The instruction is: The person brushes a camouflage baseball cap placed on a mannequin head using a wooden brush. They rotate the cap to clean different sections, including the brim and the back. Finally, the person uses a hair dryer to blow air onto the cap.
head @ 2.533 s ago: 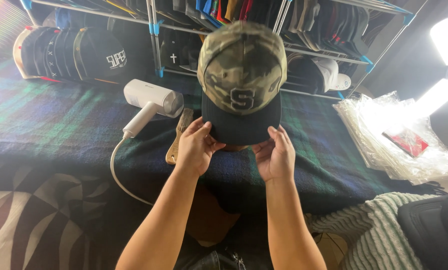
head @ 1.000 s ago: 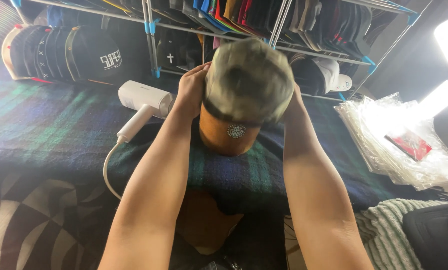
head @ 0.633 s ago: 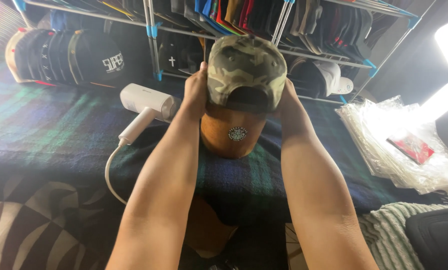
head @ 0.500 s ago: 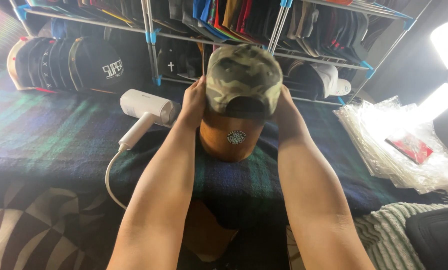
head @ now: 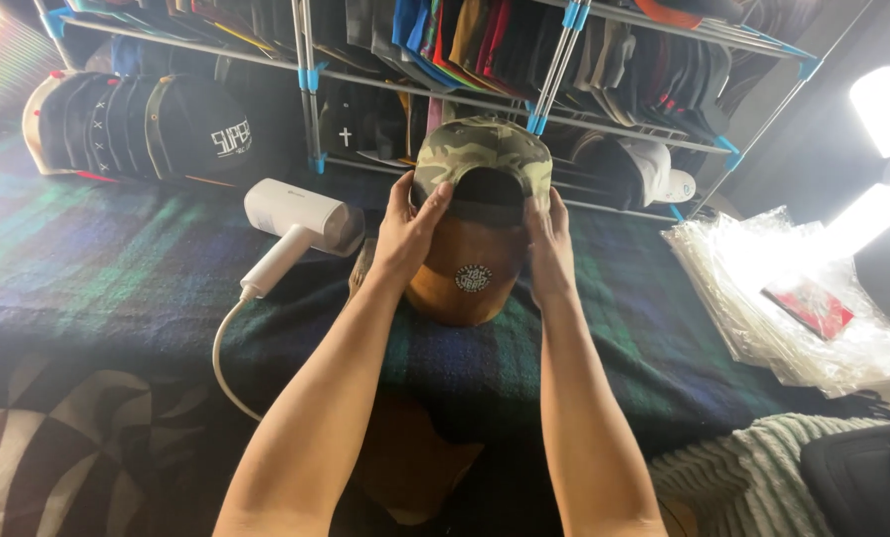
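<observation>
Camouflage cap (head: 482, 151) seemingly on brown form (head: 467, 270).

At the middle of the tabletop (head: 97, 268) a cap (head: 482, 159) sits on top of a rounded form (head: 470, 273), the left hand (head: 405, 234) against its left side and the right hand (head: 549, 249) against its right. Left of the form lies a handheld steamer (head: 301, 219), its cord (head: 228, 353) trailing toward the near edge. Behind everything stands a wire rack (head: 564, 40) filled with caps (a row of stacked caps (head: 137, 124) lies at its left end). Far right, a pile of plastic bags (head: 793, 298) rests on the tabletop, a knitted cloth (head: 743, 467) in front of it.
</observation>
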